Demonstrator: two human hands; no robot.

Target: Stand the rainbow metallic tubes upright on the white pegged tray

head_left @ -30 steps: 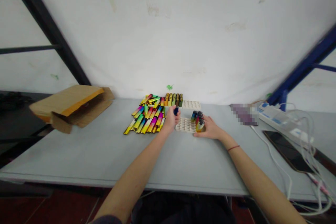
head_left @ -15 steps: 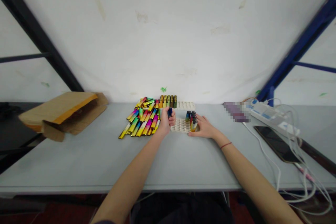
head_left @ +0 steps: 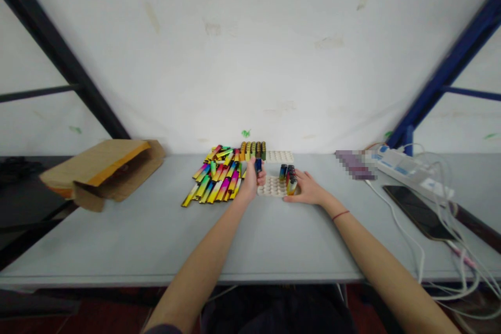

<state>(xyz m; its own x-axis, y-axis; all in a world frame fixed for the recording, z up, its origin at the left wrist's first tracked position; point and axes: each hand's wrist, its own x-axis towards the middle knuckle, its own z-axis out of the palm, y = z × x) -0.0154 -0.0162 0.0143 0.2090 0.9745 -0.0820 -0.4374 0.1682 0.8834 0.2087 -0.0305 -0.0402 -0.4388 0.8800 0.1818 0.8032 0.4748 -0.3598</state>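
Observation:
My left hand [head_left: 251,183] is closed around a dark blue shiny tube [head_left: 258,165], held upright at the left side of a white tray with round holes [head_left: 271,186]. Along the tray's right side stand several upright tubes with dark tops [head_left: 290,182], and one blue tube [head_left: 283,171] stands just left of them. My right hand [head_left: 310,190] rests against that end with fingers spread, the thumb at the tray's front corner. Left of my left hand lies a pile of shiny two-tone tubes [head_left: 213,188].
Behind the near tray, upright tubes [head_left: 253,150] fill part of a second white tray [head_left: 282,156]. An open brown cardboard package [head_left: 105,167] lies at the left. On the right are a blurred purple object [head_left: 356,165], a power strip [head_left: 415,173], a phone [head_left: 418,212] and white cables [head_left: 403,235].
The whole view has shifted slightly. My left hand still grips the blue tube, which shows more upright now. My right hand stays against the tray's right end.

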